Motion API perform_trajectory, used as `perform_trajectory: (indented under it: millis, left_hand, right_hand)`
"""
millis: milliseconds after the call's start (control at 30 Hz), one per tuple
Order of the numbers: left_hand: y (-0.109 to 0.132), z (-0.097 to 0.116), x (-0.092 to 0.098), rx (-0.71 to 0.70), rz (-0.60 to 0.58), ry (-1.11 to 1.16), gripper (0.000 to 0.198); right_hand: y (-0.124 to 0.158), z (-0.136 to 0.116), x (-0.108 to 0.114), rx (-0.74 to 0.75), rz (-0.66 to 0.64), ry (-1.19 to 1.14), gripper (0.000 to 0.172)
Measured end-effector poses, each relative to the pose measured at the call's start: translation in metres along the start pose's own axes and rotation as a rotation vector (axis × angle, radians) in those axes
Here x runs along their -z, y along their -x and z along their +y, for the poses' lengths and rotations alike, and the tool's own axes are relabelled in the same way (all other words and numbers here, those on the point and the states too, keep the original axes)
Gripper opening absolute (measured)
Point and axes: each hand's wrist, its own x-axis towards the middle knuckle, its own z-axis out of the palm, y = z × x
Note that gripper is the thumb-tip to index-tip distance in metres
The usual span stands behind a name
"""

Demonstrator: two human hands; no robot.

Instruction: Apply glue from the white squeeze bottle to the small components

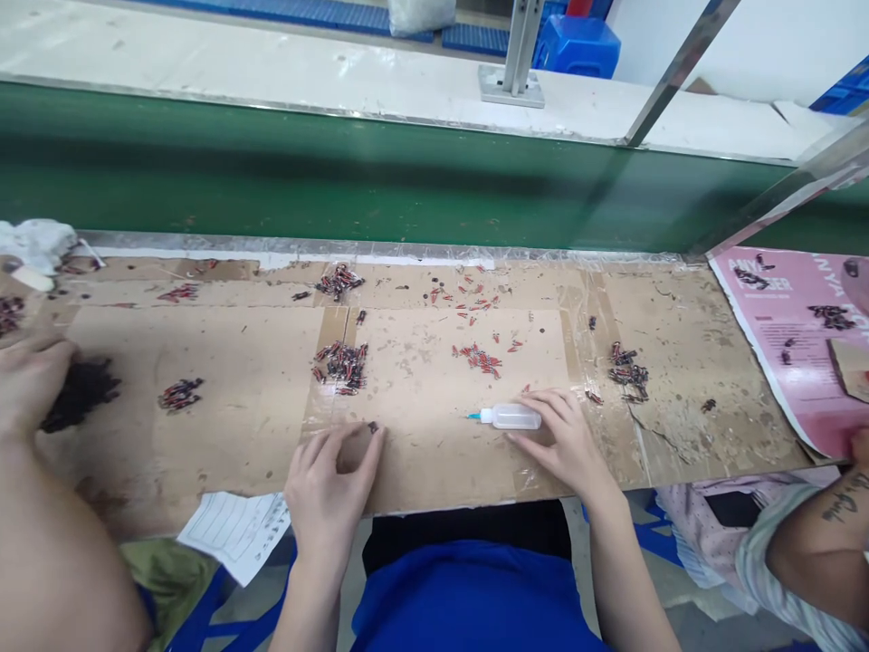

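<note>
My left hand [331, 475] is low over the cardboard, thumb and forefinger closed on a small black part [373, 426]. My right hand [562, 442] grips the rear end of a clear squeeze bottle [514, 417]. The bottle lies sideways, its white cap and blue needle tip pointing left. Beyond it, a loose pile of small red parts [479, 359] is spread on the cardboard. Further left is a heap of red-and-black parts [345, 364], with another such heap [339, 282] behind it. What each small part is cannot be made out.
Cardboard [421, 462] covers the bench, bounded at the back by a green belt [380, 181]. A co-worker's hand [31, 376] at left touches a black pile [81, 394]. Another person's arm [825, 534] is at right, near a pink sheet [780, 362]. A paper slip [234, 534] overhangs the front edge.
</note>
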Motion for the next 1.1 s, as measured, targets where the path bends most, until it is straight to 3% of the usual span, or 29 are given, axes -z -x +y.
perform_trajectory:
  millis: [67, 167, 400, 500, 800, 1100]
  left_hand:
    - [0.001, -0.002, -0.001, -0.056, -0.002, 0.04, 0.016]
    - [0.0, -0.001, -0.007, -0.146, -0.038, 0.132, 0.015]
    - [-0.002, 0.031, -0.036, -0.248, -0.18, 0.418, 0.013]
    - [-0.004, 0.043, -0.043, -0.26, -0.243, 0.476, 0.013]
    - [-0.008, 0.043, -0.041, -0.249, -0.308, 0.524, 0.012]
    - [-0.011, 0.043, -0.042, -0.188, -0.358, 0.522, 0.01]
  right_hand:
    - [-0.004, -0.002, -0.005, -0.011, -0.019, -0.058, 0.027]
    - [-0.005, -0.002, -0.009, -0.103, -0.002, -0.19, 0.025]
    - [-0.001, -0.016, -0.031, -0.429, 0.289, -0.779, 0.037]
    - [-0.006, -0.024, -0.044, -0.523, 0.355, -0.96, 0.04]
    - [-0.012, -0.038, -0.058, -0.515, 0.432, -0.851, 0.031]
    - [-0.006, -0.035, -0.06, -0.498, 0.356, -0.726, 0.026]
